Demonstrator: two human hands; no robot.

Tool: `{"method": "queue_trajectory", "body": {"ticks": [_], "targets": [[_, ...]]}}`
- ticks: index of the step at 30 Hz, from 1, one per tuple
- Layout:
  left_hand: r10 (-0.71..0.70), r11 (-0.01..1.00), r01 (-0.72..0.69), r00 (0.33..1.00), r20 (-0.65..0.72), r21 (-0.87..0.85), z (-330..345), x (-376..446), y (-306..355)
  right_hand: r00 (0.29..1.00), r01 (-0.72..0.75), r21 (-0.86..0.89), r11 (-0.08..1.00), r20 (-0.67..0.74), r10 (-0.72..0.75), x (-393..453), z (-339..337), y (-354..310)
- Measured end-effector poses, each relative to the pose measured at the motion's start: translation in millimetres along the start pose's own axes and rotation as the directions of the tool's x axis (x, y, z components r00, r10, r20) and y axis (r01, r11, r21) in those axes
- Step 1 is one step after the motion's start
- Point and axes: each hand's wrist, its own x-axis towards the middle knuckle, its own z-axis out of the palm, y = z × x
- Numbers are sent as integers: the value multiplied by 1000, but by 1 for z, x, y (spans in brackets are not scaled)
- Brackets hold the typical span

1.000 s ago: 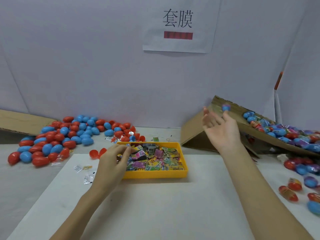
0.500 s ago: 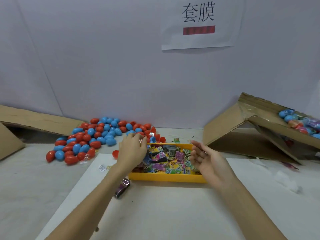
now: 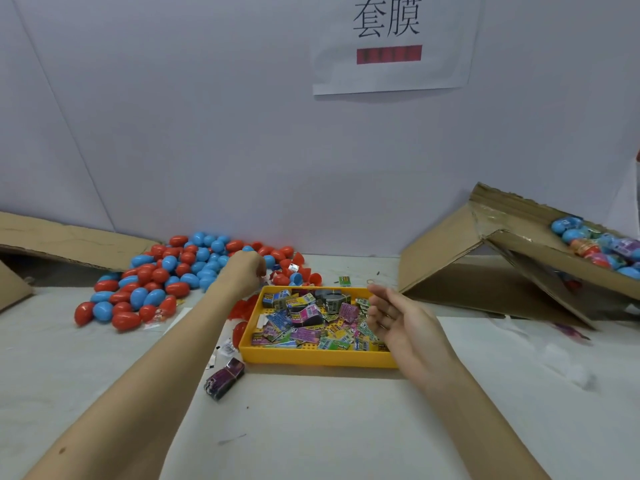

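Observation:
A heap of red and blue plastic eggs (image 3: pixel 156 275) lies at the back left of the table. My left hand (image 3: pixel 244 271) reaches over the heap's right edge with its fingers curled down among the eggs; what they hold is hidden. In front of it sits a yellow tray (image 3: pixel 311 358) filled with small colourful packets (image 3: pixel 304 320). My right hand (image 3: pixel 398 317) hovers over the tray's right end, palm turned inward, fingers relaxed and empty.
A purple banded bundle of packets (image 3: pixel 225 377) lies left of the tray, with red egg halves (image 3: pixel 242 308) beside it. A tilted cardboard box (image 3: pixel 450 258) at the right holds film-wrapped eggs (image 3: pixel 595 244). Flat cardboard (image 3: pixel 62 244) lies far left. A paper sign (image 3: pixel 388 39) hangs on the wall.
My right hand came back from the cardboard box to the tray, empty. My left hand left the tray and moved back to the egg heap. The view shifted left.

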Motion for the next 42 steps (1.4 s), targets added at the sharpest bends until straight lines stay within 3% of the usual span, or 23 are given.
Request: {"method": "queue_trajectory", "body": {"ticks": [4,7,10,14,18,23,27,30,34,42], "targets": [[-66,996,65,998,-20,-67,-8,-22,-21,1000,-11,44,999,5,11,-4,0,-2],[-136,935,78,980,-145,-346,-16,-43,-15,1000,-5,42,999,2,5,-3,-1,-2],[-129,785,-15,974,-186,-619,-28,-77,13,1000,15,-1,1000,2,-15,-2,-1,1],[-87,454,-67,989,-120,-889,-36,-126,60,993,119,-220,968,37,-114,-8,3,4],[18,408,-164,985,-172,-898,-24,-149,93,932,362,-558,747,194,-306,-25,14,12],[138,367,-215,975,-175,-905,-12,-155,96,860,511,-640,574,389,-332,-37,28,21],[173,375,-302,952,-254,-876,-13,-160,95,867,492,-636,594,298,-400,-37,33,23],[122,373,-312,950,-287,-874,-13,-163,101,861,491,-650,579,265,-433,-38,33,24],[98,359,-289,957,-273,-887,-13,-164,103,858,467,-693,549,207,-469,-37,30,22],[87,268,-239,971,-224,-933,-21,-166,102,862,476,-683,554,237,-449,-37,27,21]]}}
